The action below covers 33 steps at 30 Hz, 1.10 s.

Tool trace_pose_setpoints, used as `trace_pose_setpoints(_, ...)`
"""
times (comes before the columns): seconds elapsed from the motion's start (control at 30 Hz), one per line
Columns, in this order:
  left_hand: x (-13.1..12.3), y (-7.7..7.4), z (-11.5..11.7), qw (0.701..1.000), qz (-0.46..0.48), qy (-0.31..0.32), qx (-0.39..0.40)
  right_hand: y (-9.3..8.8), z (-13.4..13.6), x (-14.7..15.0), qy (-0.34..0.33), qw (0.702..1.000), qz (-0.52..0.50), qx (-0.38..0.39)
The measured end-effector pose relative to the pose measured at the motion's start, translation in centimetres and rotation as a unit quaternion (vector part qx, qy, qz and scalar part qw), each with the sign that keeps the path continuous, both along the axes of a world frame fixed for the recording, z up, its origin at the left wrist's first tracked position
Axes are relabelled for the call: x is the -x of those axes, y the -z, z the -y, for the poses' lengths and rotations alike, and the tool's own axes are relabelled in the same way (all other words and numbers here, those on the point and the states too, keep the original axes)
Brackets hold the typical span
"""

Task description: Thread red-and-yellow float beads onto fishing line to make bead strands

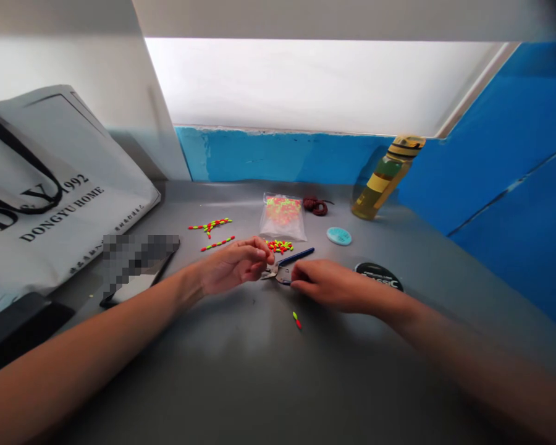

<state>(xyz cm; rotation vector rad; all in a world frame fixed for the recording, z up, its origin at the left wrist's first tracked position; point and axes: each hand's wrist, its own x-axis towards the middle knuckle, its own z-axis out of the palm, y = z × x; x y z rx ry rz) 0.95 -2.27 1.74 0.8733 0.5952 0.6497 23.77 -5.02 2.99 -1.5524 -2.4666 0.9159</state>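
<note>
My left hand (236, 267) is at the middle of the grey table, its fingertips pressed together beside the jaws of the blue-handled pliers (295, 256). Whatever it pinches is too small to make out. My right hand (324, 284) has curled fingers at the lower handle of the pliers, whose handles are spread. Just behind my left fingertips lies a pile of red and yellow-green beads (282, 246). A short two-colour piece (297, 320) rests in front of the pliers. Strung bead rows (217, 243) lie to the left.
Behind the pile sits a clear bag of beads (283, 216), with dark red cord (317, 206) beside it. A turquoise disc (338, 235), a black round lid (379, 276) and a yellow bottle (384, 182) stand or lie right. At left are a phone (141, 278) and a white bag (69, 204).
</note>
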Motion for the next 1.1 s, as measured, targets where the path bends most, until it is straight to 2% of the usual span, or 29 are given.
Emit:
trace_pose_setpoints(0.07, 0.1, -0.2, 0.3, 0.999, -0.011, 0.043, -0.012, -0.6, -0.2, 0.2, 0.047, 0.998, -0.028, -0.011)
trace_pose_setpoints(0.17, 0.1, -0.3, 0.6, 0.996, -0.011, 0.089, -0.017, -1.7, -0.3, 0.3, 0.137, 0.985, -0.061, -0.084)
trace_pose_setpoints(0.23, 0.0, -0.3, 0.7, 0.995, -0.005, 0.095, -0.016, -2.5, -0.2, 0.1, 0.183, 0.973, -0.072, -0.119)
trace_pose_setpoints(0.3, -0.2, -0.2, 0.7, 0.997, -0.003, 0.079, -0.006, -3.2, -0.1, -0.2, 0.201, 0.966, -0.076, -0.143)
trace_pose_setpoints(0.47, -0.4, 0.2, 0.3, 1.000, 0.011, 0.013, 0.025, -3.9, -0.4, -0.7, 0.184, 0.972, -0.075, -0.122)
trace_pose_setpoints(0.57, -0.4, 0.3, 0.2, 1.000, 0.014, 0.007, 0.025, -3.5, -1.1, -0.9, 0.180, 0.979, -0.067, -0.073)
trace_pose_setpoints(0.67, -0.3, 0.4, 0.2, 1.000, 0.012, 0.006, 0.025, -2.5, -2.1, -1.2, 0.184, 0.976, -0.072, -0.088)
trace_pose_setpoints(0.73, -0.3, 0.4, 0.2, 1.000, 0.005, 0.002, 0.025, -1.7, -2.6, -1.4, 0.165, 0.971, -0.142, -0.099)
trace_pose_setpoints(0.8, -0.5, 0.6, 0.2, 1.000, -0.020, -0.010, 0.012, -0.8, -2.9, -1.4, 0.126, 0.959, -0.245, -0.068)
trace_pose_setpoints(0.87, -0.8, 0.9, 0.0, 0.996, -0.066, -0.048, -0.027, 0.0, -2.8, -1.2, 0.102, 0.949, -0.293, -0.051)
trace_pose_setpoints(1.0, -1.3, 1.6, -0.4, 0.972, -0.128, -0.151, -0.123, 1.1, -2.0, -0.4, 0.127, 0.965, -0.195, -0.125)
trace_pose_setpoints(1.1, -1.2, 1.8, -0.6, 0.963, -0.122, -0.189, -0.146, 1.6, -1.4, 0.1, 0.083, 0.972, -0.134, -0.174)
